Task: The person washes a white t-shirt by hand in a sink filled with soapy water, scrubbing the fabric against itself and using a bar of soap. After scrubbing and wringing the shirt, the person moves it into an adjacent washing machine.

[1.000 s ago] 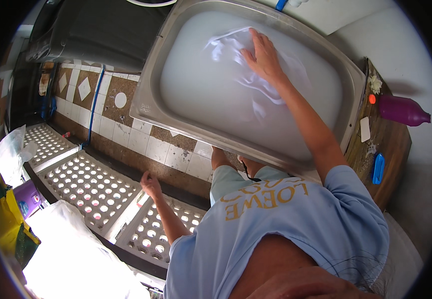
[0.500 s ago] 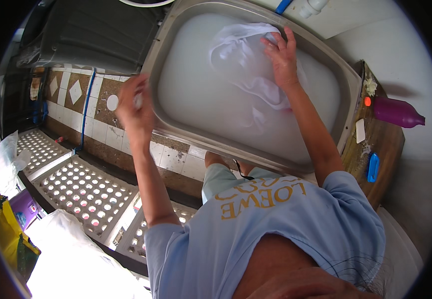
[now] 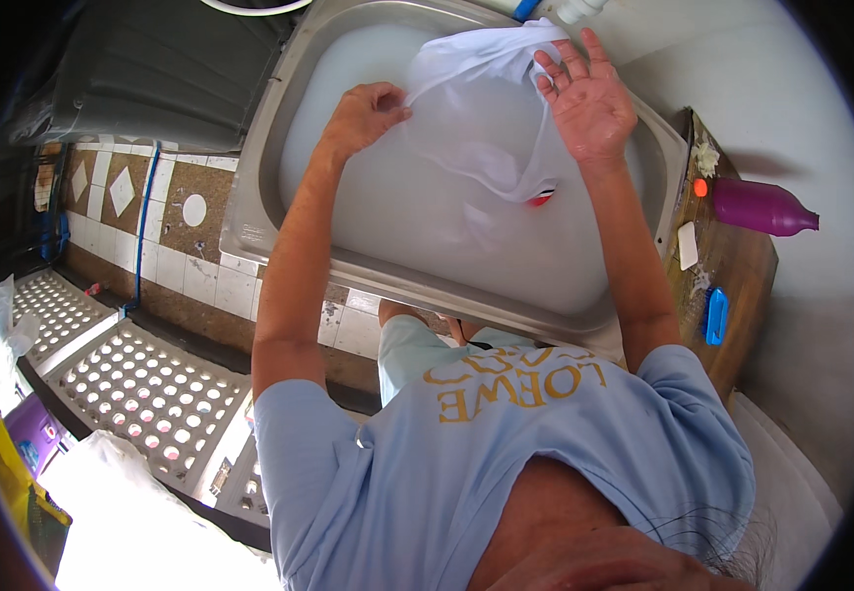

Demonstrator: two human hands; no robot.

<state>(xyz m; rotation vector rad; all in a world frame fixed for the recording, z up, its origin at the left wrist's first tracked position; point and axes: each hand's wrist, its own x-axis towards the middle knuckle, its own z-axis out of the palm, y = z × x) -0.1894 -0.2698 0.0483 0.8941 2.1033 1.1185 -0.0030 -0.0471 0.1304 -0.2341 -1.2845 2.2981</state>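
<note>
White thin wet cloth (image 3: pixel 476 44), head view: in the far half of a grey steel basin (image 3: pixel 250 225), rectangular with rounded corners; upper folds bunched clear of milky grey water (image 3: pixel 387 202), lower part sunk in it.
Red patch (image 3: pixel 542 197): on the cloth's lower right edge, near the water's surface.
Left hand (image 3: pixel 366 118): over the water, fingers curled, tips at the cloth's left edge; whether they pinch it, I cannot tell.
Right hand (image 3: pixel 594 108): by the cloth's upper right end, palm showing, fingers spread and released, clenching nothing I can make out.
Step in hand: looks like handling the soaked cloth, its upper edge drawn up and opened between the two hands.
Next move: would call for a sure hold at both ends, I judge; sodden fabric should be heavy and slippery.
Wooden ledge (image 3: pixel 747 271): right of the basin, with a purple plastic bottle (image 3: pixel 764 208) and a slim blue object (image 3: pixel 715 315).
Hard to make out: the cloth's sunken outline, lost in cloudy water; its full shape; any contact behind the right fingers.
Cut off: a dark grey ribbed plastic body (image 3: pixel 151 89), upper left, running toward the dark rim.
</note>
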